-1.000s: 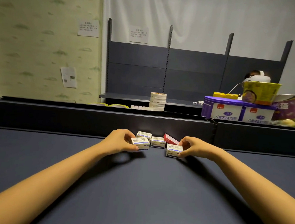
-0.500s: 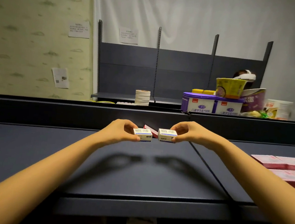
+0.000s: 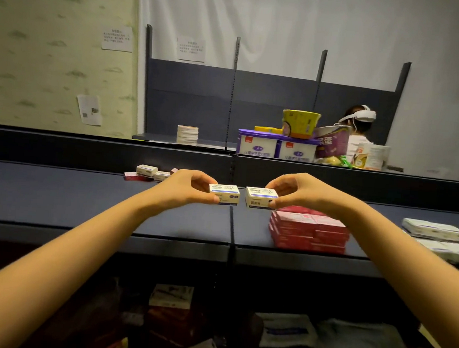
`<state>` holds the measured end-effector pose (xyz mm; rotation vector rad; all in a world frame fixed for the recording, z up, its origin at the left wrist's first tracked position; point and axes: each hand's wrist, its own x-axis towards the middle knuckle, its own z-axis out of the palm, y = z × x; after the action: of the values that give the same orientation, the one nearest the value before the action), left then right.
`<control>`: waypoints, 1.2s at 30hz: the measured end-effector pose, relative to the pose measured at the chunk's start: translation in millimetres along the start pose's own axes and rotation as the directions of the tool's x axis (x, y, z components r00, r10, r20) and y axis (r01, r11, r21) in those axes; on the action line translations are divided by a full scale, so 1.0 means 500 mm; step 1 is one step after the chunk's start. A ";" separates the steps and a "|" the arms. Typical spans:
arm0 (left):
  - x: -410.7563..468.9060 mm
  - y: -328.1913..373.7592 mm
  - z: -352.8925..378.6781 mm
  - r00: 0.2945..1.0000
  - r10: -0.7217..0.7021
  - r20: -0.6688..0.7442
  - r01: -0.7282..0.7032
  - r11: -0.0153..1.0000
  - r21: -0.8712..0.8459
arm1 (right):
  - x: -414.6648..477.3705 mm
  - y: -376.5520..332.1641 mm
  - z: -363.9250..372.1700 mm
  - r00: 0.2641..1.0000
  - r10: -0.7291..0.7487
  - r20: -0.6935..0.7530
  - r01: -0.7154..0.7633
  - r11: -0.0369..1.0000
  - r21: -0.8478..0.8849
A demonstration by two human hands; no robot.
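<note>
Left hand [image 3: 183,189] pinches a small white blue-striped cardboard box [image 3: 225,194], right hand [image 3: 301,194] its twin box [image 3: 260,197]; carry both level, clear of the red carton stack [image 3: 310,232] at four o'clock.

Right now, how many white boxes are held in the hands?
2: the left box pinched by the left hand, the right box by the right hand, side by side, not touching.
</note>
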<state>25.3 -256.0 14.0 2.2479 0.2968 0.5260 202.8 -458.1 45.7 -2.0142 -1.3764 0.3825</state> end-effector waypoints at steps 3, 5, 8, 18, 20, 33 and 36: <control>0.010 0.070 0.083 0.999 0.016 0.037 -0.016 1.000 -0.018 | -0.079 0.038 -0.063 0.999 0.037 -0.020 -0.037 0.999 0.007; 0.029 0.113 0.133 0.997 0.034 0.062 -0.033 0.999 -0.030 | -0.126 0.072 -0.108 0.996 0.069 -0.048 -0.068 0.997 0.021; 0.066 0.173 0.205 0.991 0.069 0.118 -0.063 0.997 -0.051 | -0.188 0.135 -0.172 0.989 0.119 -0.089 -0.119 0.993 0.012; 0.275 0.316 0.497 0.941 0.204 0.270 -0.184 0.978 -0.098 | -0.302 0.368 -0.373 0.942 0.236 -0.237 -0.241 0.970 0.006; 0.313 0.332 0.547 0.931 0.210 0.300 -0.195 0.978 -0.079 | -0.311 0.411 -0.403 0.935 0.257 -0.243 -0.264 0.965 0.007; 0.364 0.403 0.691 0.952 0.076 0.298 -0.083 0.996 0.013 | -0.349 0.582 -0.489 0.954 0.267 -0.134 -0.268 0.963 0.014; 0.340 0.411 0.703 0.966 0.039 0.254 -0.060 0.995 0.075 | -0.354 0.593 -0.501 0.963 0.246 -0.109 -0.247 0.969 0.002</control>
<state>346.6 -557.8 3.8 2.3760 0.1334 0.2513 486.4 -775.0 13.0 -2.1900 -1.0668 0.3683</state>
